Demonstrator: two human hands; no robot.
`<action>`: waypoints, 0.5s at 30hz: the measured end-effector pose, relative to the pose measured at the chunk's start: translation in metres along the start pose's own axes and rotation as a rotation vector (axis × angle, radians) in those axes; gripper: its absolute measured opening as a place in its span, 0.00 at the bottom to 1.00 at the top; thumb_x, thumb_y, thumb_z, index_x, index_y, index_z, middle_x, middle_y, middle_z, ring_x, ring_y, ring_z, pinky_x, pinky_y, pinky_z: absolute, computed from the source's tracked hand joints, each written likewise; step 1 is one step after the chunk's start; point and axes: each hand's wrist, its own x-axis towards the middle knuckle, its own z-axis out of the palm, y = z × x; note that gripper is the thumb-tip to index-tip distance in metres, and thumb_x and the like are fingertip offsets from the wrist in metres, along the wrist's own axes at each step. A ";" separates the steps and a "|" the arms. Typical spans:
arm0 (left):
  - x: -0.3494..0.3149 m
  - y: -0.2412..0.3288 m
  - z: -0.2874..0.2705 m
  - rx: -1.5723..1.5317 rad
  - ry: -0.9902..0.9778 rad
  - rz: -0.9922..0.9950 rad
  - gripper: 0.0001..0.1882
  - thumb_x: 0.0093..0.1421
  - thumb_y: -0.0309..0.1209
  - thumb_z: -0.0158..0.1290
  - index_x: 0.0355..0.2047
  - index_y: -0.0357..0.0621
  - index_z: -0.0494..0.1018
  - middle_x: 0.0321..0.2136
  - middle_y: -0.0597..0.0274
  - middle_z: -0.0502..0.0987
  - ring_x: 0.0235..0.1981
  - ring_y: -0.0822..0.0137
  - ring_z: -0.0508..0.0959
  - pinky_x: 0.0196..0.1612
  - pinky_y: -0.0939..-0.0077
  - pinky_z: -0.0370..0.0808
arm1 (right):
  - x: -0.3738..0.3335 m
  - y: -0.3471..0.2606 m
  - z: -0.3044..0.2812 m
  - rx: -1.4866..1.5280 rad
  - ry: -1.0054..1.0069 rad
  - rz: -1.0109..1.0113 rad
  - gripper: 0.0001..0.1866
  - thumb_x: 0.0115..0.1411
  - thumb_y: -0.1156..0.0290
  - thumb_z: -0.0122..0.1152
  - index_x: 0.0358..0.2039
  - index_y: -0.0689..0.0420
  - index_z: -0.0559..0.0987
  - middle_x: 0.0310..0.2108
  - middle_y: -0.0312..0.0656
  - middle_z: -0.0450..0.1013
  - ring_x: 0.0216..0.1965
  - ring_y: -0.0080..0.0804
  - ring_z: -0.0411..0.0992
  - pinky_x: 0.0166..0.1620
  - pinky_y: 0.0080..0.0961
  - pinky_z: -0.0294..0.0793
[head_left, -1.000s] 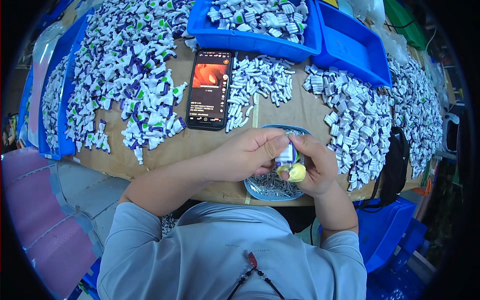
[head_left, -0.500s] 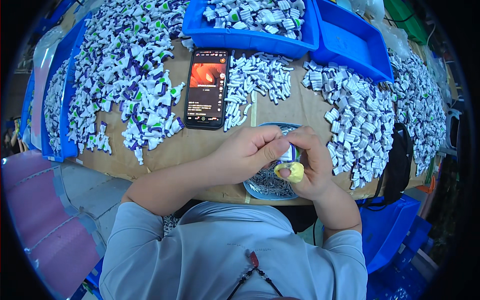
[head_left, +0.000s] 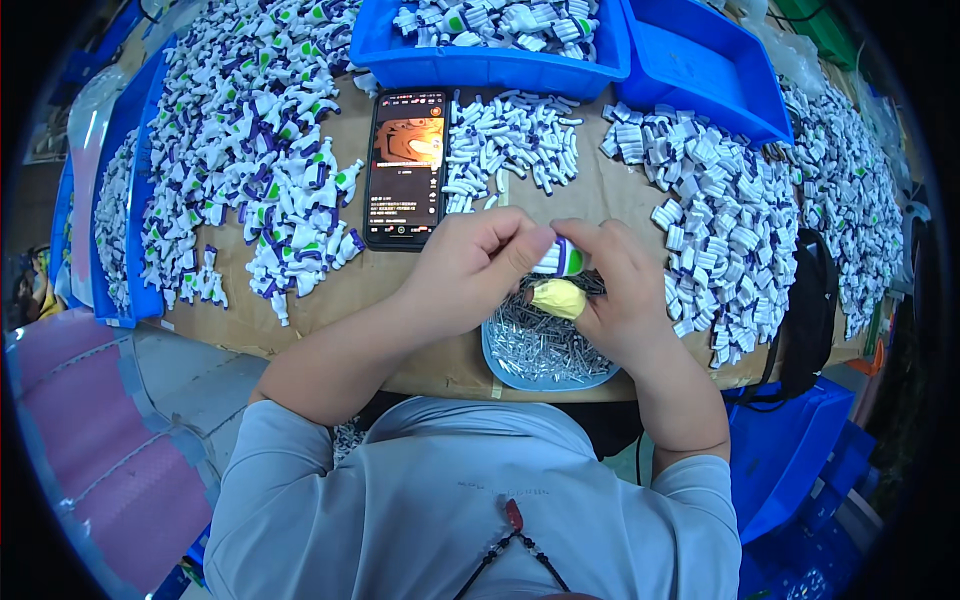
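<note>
A blue plastic tub (head_left: 550,384) of loose metal pins (head_left: 540,350) stood at the near edge of the brown-covered table (head_left: 450,382), directly below the hands. Beyond it lay a heap of small white tubular pieces (head_left: 515,140), with a smartphone (head_left: 405,145), its screen lit, just to the left. A broad spread of white, purple and green toy figure parts (head_left: 280,170) filled the left side; ridged white pieces (head_left: 725,225) were heaped on the right, near a black bag (head_left: 808,320). At the back, a blue bin (head_left: 490,68) of similar parts stood beside a second blue bin (head_left: 700,85).

Over the tub, the left hand (head_left: 475,268) and right hand (head_left: 628,290) pinched a white, purple and green toy torso (head_left: 553,260) between them, thumbs and forefingers narrow around it. A yellow finger cover (head_left: 560,298) sat on a digit of the right hand; which one was hard to tell.

The fingers hid both ends of the torso, and the hands blocked the tub's far rim. The back bin was cut off by the upper edge, and the outermost heaps blurred into the dark fisheye border.
</note>
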 end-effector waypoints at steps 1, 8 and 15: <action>0.001 -0.002 -0.002 0.002 -0.005 -0.003 0.16 0.65 0.40 0.47 0.29 0.38 0.73 0.16 0.69 0.71 0.18 0.81 0.70 0.21 0.85 0.66 | 0.000 0.001 0.000 0.001 0.003 0.005 0.23 0.43 0.72 0.70 0.42 0.58 0.75 0.22 0.40 0.66 0.24 0.36 0.67 0.26 0.28 0.65; 0.002 0.001 -0.008 -0.323 -0.068 -0.113 0.18 0.67 0.40 0.42 0.36 0.37 0.73 0.18 0.70 0.70 0.19 0.82 0.68 0.21 0.88 0.63 | 0.001 0.004 -0.003 -0.053 0.038 -0.020 0.23 0.45 0.69 0.69 0.43 0.58 0.75 0.24 0.41 0.67 0.24 0.36 0.68 0.26 0.27 0.66; 0.004 0.003 -0.009 -0.361 -0.162 -0.144 0.15 0.66 0.33 0.44 0.42 0.34 0.73 0.18 0.70 0.70 0.20 0.82 0.68 0.23 0.87 0.64 | 0.001 0.002 -0.001 -0.032 0.019 0.012 0.23 0.45 0.69 0.69 0.42 0.59 0.74 0.24 0.43 0.67 0.26 0.38 0.68 0.28 0.30 0.65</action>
